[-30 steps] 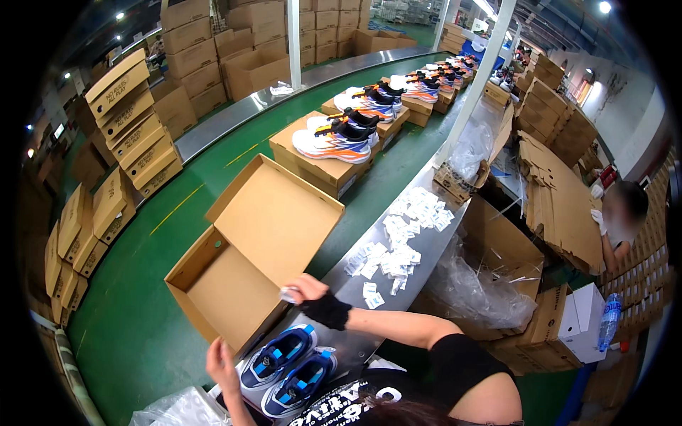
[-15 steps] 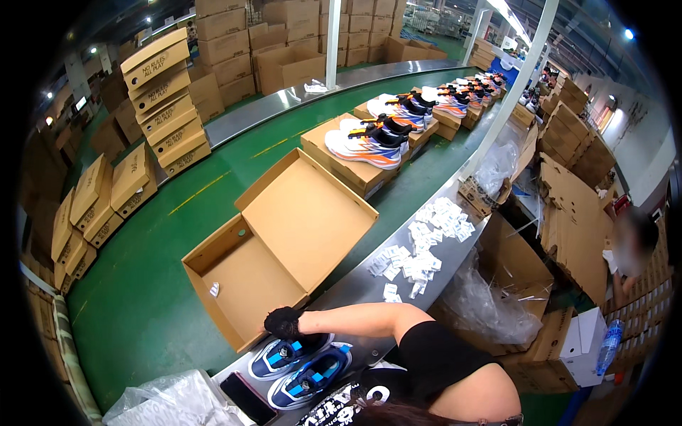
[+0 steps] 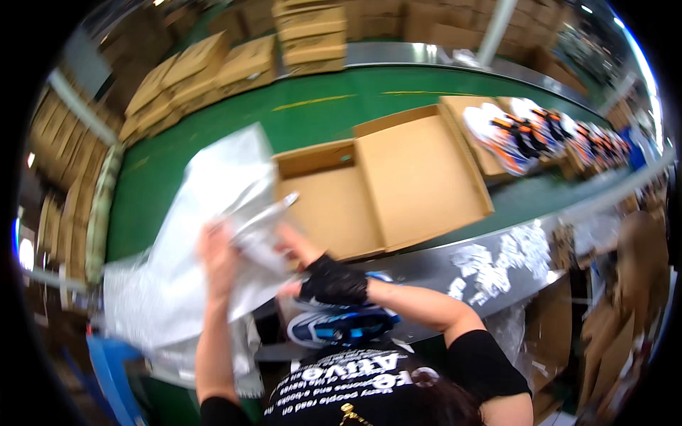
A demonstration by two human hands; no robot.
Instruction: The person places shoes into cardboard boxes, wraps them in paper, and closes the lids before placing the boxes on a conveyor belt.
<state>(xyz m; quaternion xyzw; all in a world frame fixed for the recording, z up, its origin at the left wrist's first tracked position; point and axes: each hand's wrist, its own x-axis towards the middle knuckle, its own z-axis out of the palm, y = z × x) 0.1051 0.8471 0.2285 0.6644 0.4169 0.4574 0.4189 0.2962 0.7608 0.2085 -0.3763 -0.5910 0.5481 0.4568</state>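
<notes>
A large thin white wrapping sheet (image 3: 213, 177) rises in front of me, its lower part crumpled. My left hand (image 3: 217, 255) is closed on it, though motion blurs the fingers. My right hand (image 3: 330, 280), in a black fingerless glove, reaches to the sheet's right edge; its thumb and fingers are apart. Whether they touch the sheet is hard to tell. Below that hand lies a pair of blue sneakers (image 3: 341, 328), partly covered by it. Beyond stands an open brown shoebox (image 3: 426, 177) with a small white packet (image 3: 290, 199) at its left side, near the sheet.
Small white packets (image 3: 497, 266) lie scattered on the metal table edge (image 3: 419, 273) at right. White and orange sneakers (image 3: 504, 138) stand on boxes along the green conveyor (image 3: 305, 106). Closed shoeboxes (image 3: 245, 64) line the far side. More white sheets (image 3: 135, 298) lie at left.
My view has turned left. My left hand has come into view with a white sheet lifted from the left. My right hand has moved from the box's near edge toward the sheet.
</notes>
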